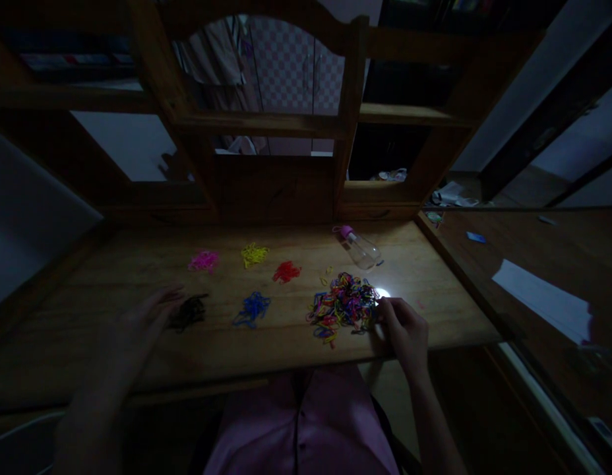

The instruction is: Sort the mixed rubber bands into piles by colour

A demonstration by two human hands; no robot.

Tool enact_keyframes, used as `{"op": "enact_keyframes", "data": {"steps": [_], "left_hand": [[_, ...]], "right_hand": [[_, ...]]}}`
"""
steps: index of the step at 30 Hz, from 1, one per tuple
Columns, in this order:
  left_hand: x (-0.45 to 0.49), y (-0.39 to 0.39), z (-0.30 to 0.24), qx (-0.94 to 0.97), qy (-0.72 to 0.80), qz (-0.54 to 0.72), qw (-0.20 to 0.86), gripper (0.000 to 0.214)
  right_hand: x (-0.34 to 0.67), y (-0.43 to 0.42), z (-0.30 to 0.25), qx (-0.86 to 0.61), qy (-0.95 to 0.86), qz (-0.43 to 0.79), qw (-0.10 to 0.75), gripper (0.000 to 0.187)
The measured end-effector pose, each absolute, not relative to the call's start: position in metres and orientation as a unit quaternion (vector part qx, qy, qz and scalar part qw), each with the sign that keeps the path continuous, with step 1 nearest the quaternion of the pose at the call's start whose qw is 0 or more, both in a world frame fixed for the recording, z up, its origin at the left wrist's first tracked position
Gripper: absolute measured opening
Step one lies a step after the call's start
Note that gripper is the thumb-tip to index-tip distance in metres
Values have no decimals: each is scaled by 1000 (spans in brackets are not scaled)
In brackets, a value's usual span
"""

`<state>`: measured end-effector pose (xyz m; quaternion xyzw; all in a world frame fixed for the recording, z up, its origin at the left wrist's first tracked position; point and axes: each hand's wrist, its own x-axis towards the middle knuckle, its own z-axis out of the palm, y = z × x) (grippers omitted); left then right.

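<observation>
Thin coloured loops that look like rubber bands lie in a mixed pile (348,303) on the wooden desk. At its right edge is my right hand (403,323), fingers pinched together; what they hold is too small to make out. Beside a pile of black bands (188,312) at the left, my left hand (160,307) is blurred, its fingers stretched out and apart. Single-colour piles lie between and behind the hands: blue bands (252,309), red bands (287,271), yellow bands (254,254) and pink bands (204,260).
Behind the mixed pile lies a clear bottle (361,251) with a pink cap. A wooden shelf frame (276,124) rises at the desk's back. To the right, a second surface holds white paper (543,298) and a small blue packet (475,237). The room is dim.
</observation>
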<state>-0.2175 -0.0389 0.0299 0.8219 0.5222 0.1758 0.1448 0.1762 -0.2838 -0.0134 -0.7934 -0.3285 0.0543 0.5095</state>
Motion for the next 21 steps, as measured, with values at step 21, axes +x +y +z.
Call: {"op": "enact_keyframes", "data": {"steps": [21], "left_hand": [[-32, -151, 2, 865, 274, 204, 368, 23]], "right_hand": [[172, -282, -11, -777, -323, 76, 535, 31]]}}
